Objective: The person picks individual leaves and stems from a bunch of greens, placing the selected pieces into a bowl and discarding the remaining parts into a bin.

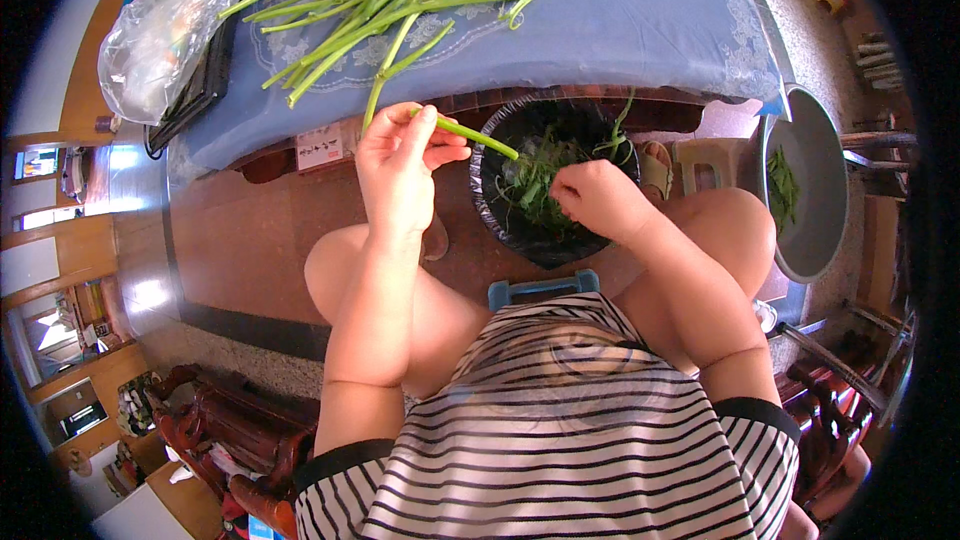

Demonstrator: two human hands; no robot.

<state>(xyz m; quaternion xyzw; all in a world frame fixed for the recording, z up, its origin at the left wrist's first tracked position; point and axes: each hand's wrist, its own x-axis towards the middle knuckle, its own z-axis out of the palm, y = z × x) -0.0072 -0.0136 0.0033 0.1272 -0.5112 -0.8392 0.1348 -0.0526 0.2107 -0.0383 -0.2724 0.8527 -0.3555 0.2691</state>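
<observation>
Between its thumb and fingers, my left hand holds a green plant stem, one end pointing toward a bin. Behind that hand, a pile of long green stems with some leaves lies on a table with a blue lace-patterned cloth. My right hand hangs over the black-lined bin, its fingers curled; whether they pinch anything is hidden. Inside the bin are leafy scraps and thin tendrils.
A large grey basin with green leaves stands at the right. A clear plastic bag lies at the table's left end over a black tray-like object. A blue stool edge shows between the knees; carved wooden chairs stand behind.
</observation>
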